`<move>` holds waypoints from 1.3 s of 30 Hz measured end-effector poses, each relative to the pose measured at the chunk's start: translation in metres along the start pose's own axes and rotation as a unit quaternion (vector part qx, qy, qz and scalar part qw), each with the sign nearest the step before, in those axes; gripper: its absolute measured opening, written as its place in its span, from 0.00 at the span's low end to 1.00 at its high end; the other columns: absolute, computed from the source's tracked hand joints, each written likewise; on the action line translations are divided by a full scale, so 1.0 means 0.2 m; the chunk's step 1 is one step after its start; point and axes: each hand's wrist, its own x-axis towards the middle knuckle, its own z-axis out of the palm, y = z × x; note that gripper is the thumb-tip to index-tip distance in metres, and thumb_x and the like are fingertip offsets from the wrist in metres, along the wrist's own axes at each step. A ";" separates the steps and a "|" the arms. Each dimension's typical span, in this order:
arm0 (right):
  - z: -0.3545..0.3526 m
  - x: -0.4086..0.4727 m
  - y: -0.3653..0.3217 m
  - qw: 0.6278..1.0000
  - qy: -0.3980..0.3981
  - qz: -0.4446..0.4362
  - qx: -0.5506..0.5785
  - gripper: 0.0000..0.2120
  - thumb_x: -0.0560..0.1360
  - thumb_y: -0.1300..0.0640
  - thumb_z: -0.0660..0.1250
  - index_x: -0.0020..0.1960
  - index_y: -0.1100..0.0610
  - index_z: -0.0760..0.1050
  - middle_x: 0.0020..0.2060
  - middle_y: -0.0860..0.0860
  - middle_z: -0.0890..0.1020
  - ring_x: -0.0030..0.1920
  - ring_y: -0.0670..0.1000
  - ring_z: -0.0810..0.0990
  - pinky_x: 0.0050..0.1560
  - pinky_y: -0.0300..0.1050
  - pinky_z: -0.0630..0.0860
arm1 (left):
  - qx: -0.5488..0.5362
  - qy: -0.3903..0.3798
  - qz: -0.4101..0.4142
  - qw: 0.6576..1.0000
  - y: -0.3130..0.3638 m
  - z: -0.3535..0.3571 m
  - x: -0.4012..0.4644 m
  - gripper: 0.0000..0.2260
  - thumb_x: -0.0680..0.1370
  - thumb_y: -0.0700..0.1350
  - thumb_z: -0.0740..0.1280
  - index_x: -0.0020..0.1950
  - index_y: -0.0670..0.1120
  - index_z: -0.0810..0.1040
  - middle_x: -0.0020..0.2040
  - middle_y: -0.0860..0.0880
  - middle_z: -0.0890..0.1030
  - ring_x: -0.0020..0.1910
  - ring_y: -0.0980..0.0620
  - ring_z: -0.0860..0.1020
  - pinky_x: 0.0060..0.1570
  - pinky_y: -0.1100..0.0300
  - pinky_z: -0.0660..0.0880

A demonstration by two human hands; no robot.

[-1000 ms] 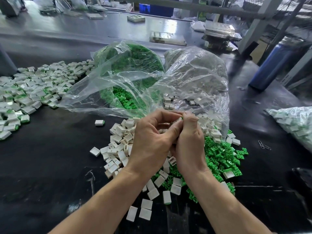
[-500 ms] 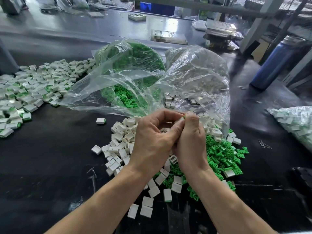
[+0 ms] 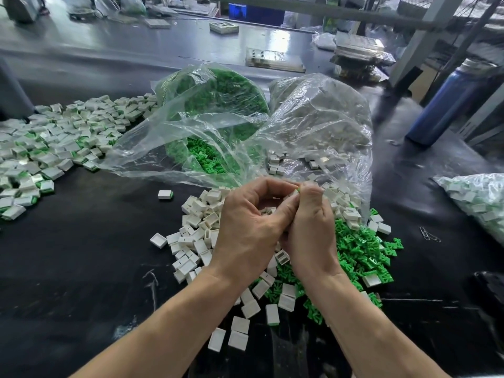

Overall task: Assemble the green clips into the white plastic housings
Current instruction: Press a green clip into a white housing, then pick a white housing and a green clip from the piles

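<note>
Hands (image 3: 275, 227) unmoved; clip (image 3: 298, 190) seemingly upward.

A black table top (image 3: 81, 268) carries a loose heap of white housings (image 3: 196, 230), a spread of green clips (image 3: 360, 252) just right of it, 2 clear plastic bags (image 3: 218, 126) behind, assembled pieces (image 3: 54, 143) at far left, a blue bottle (image 3: 447, 102) and paper clips (image 3: 429, 235).

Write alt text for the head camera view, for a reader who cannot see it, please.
Two hands, the left hand and the right hand, meet over a black table and pinch a small white housing with a green clip. Loose white housings and green clips lie below, spilling from clear bags.
</note>
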 end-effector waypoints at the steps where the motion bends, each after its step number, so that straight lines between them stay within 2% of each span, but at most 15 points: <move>1: 0.00 0.00 0.00 1.000 0.001 0.001 0.000 0.29 0.83 0.49 0.50 0.33 0.43 0.84 0.27 0.43 0.82 0.29 0.40 0.80 0.27 0.34 0.74 | 0.000 0.000 0.000 1.000 0.00 0.00 0.00 0.03 0.78 0.38 0.75 0.51 0.43 0.86 0.47 0.49 0.88 0.48 0.49 0.87 0.51 0.52 0.84; 4: 0.01 0.00 0.00 1.000 0.006 0.009 0.014 0.26 0.82 0.46 0.51 0.40 0.45 0.86 0.31 0.48 0.85 0.32 0.44 0.83 0.28 0.37 0.76 | -0.001 0.004 0.001 1.000 0.00 0.00 0.00 0.03 0.78 0.39 0.75 0.51 0.43 0.86 0.47 0.49 0.88 0.48 0.50 0.87 0.50 0.56 0.84; 8: 0.01 0.00 0.00 0.999 0.002 0.031 0.032 0.24 0.81 0.37 0.54 0.43 0.44 0.85 0.36 0.56 0.84 0.38 0.57 0.82 0.36 0.53 0.78 | -0.040 0.005 -0.014 0.999 0.01 0.00 0.00 0.05 0.77 0.40 0.75 0.53 0.43 0.85 0.50 0.49 0.88 0.50 0.50 0.87 0.48 0.58 0.83; 9: 0.00 0.00 0.00 0.999 -0.005 0.034 0.027 0.25 0.82 0.35 0.53 0.43 0.44 0.85 0.35 0.56 0.83 0.37 0.56 0.81 0.35 0.53 0.78 | -0.042 0.003 -0.018 0.999 0.02 -0.01 0.01 0.06 0.77 0.41 0.75 0.53 0.43 0.85 0.51 0.49 0.88 0.51 0.49 0.87 0.50 0.56 0.83; 11: -0.04 0.01 0.00 0.999 -0.023 0.020 -0.018 0.32 0.84 0.33 0.50 0.38 0.48 0.83 0.26 0.50 0.77 0.29 0.46 0.76 0.29 0.40 0.74 | -0.033 0.008 -0.027 0.999 0.02 -0.04 0.01 0.08 0.76 0.44 0.74 0.53 0.44 0.85 0.52 0.49 0.87 0.52 0.48 0.86 0.53 0.52 0.83; 13: -0.09 0.03 -0.02 0.996 -0.016 -0.006 -0.087 0.33 0.86 0.37 0.50 0.36 0.55 0.81 0.23 0.43 0.73 0.24 0.41 0.69 0.26 0.33 0.67 | 0.018 0.027 -0.026 0.999 0.03 -0.11 0.03 0.07 0.76 0.44 0.75 0.53 0.46 0.85 0.50 0.50 0.87 0.50 0.51 0.85 0.51 0.57 0.83; 16: -0.18 0.08 -0.04 0.971 0.003 -0.043 -0.235 0.25 0.86 0.44 0.58 0.38 0.55 0.81 0.25 0.42 0.77 0.27 0.42 0.75 0.26 0.34 0.66 | 0.144 0.066 -0.041 0.986 0.04 -0.26 0.09 0.06 0.77 0.42 0.74 0.52 0.51 0.84 0.48 0.53 0.85 0.48 0.57 0.84 0.46 0.66 0.81; 17: -0.20 0.09 -0.04 0.957 0.005 -0.048 -0.286 0.22 0.85 0.45 0.61 0.38 0.54 0.81 0.26 0.43 0.78 0.28 0.43 0.76 0.26 0.36 0.67 | 0.198 0.076 -0.054 0.976 0.04 -0.32 0.11 0.06 0.77 0.42 0.74 0.51 0.53 0.84 0.48 0.55 0.85 0.48 0.60 0.83 0.45 0.69 0.80; 19: -0.25 0.12 -0.05 0.925 0.009 -0.052 -0.377 0.19 0.83 0.45 0.65 0.37 0.52 0.79 0.26 0.45 0.76 0.30 0.41 0.75 0.28 0.32 0.68 | 0.303 0.097 -0.084 0.944 0.04 -0.44 0.16 0.06 0.78 0.44 0.74 0.50 0.55 0.83 0.46 0.57 0.84 0.45 0.64 0.82 0.39 0.72 0.78; 21: -0.29 0.14 -0.05 0.903 0.015 -0.038 -0.427 0.17 0.82 0.44 0.66 0.38 0.51 0.78 0.30 0.44 0.78 0.31 0.39 0.76 0.29 0.31 0.67 | 0.383 0.132 -0.119 0.907 0.04 -0.54 0.19 0.05 0.78 0.46 0.75 0.47 0.56 0.82 0.42 0.58 0.83 0.39 0.60 0.82 0.33 0.67 0.75; 23: -0.33 0.15 -0.06 0.889 0.022 -0.021 -0.458 0.16 0.81 0.42 0.67 0.40 0.50 0.79 0.33 0.43 0.80 0.33 0.39 0.77 0.31 0.33 0.66 | 0.439 0.160 -0.157 0.870 0.03 -0.62 0.22 0.06 0.77 0.47 0.77 0.44 0.54 0.81 0.40 0.57 0.83 0.38 0.58 0.80 0.33 0.61 0.71; 26: -0.36 0.17 -0.05 0.880 0.020 0.001 -0.474 0.15 0.80 0.42 0.69 0.40 0.50 0.80 0.32 0.43 0.80 0.34 0.41 0.77 0.33 0.39 0.68 | 0.490 0.167 -0.199 0.832 0.01 -0.71 0.24 0.08 0.74 0.46 0.79 0.40 0.53 0.82 0.36 0.55 0.83 0.37 0.55 0.80 0.34 0.60 0.69; 31: -0.37 0.17 -0.04 0.874 -0.001 0.019 -0.486 0.14 0.79 0.41 0.71 0.40 0.48 0.80 0.35 0.42 0.79 0.36 0.42 0.76 0.34 0.40 0.68 | 0.518 0.183 -0.214 0.808 -0.04 -0.73 0.25 0.08 0.75 0.48 0.79 0.38 0.53 0.82 0.35 0.58 0.82 0.36 0.57 0.79 0.34 0.61 0.71; 34: -0.38 0.17 -0.03 0.873 -0.005 0.022 -0.488 0.11 0.78 0.41 0.72 0.40 0.45 0.80 0.34 0.41 0.80 0.36 0.40 0.77 0.34 0.38 0.68 | 0.513 0.193 -0.208 0.810 -0.05 -0.73 0.25 0.08 0.75 0.48 0.78 0.39 0.53 0.82 0.37 0.57 0.83 0.40 0.51 0.82 0.44 0.54 0.79; 39: -0.42 0.19 -0.05 0.877 -0.016 0.043 -0.477 0.08 0.76 0.43 0.75 0.41 0.44 0.82 0.36 0.40 0.81 0.38 0.40 0.79 0.36 0.38 0.70 | 0.534 0.189 -0.183 0.804 -0.03 -0.70 0.23 0.04 0.76 0.49 0.77 0.48 0.53 0.84 0.48 0.50 0.85 0.49 0.46 0.82 0.54 0.47 0.80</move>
